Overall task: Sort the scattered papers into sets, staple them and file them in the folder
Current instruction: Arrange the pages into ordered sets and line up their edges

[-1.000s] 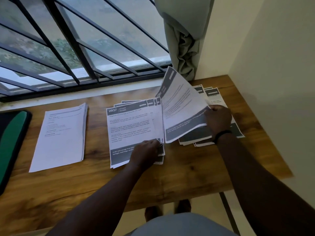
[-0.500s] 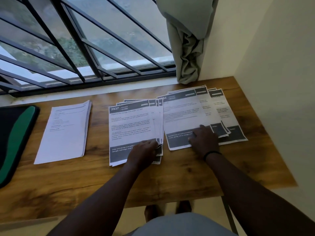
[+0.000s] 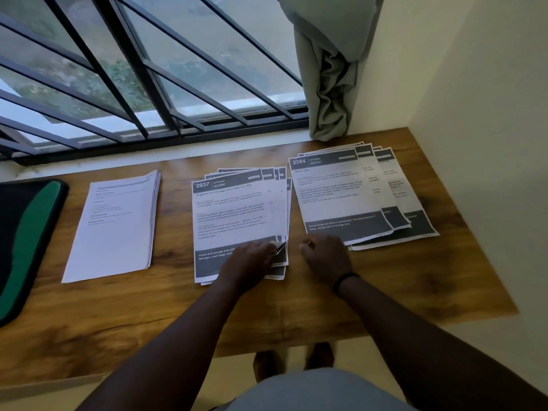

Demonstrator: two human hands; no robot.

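Three sets of papers lie on the wooden table [image 3: 415,280]. In the middle, a fanned stack headed 2937 [image 3: 234,215] has its lower right corner curled up, and my left hand [image 3: 249,265] pinches that corner. To the right lies a fanned stack headed 2384 [image 3: 338,191], flat on the table. My right hand [image 3: 324,255] rests on the wood between the two stacks, just below the 2384 stack's lower left corner, with fingers loosely curled and holding nothing. A plain white stack [image 3: 115,226] lies further left. No stapler shows.
A black and green folder [image 3: 26,238] lies at the table's left edge. A barred window [image 3: 148,84] runs along the far side, with a bunched curtain [image 3: 329,69] at its right end. A wall [image 3: 489,143] borders the table on the right.
My right hand laid the lifted sheet flat on top of the right stack, then drew back off it toward the middle. My left hand stayed on the middle stack's corner.
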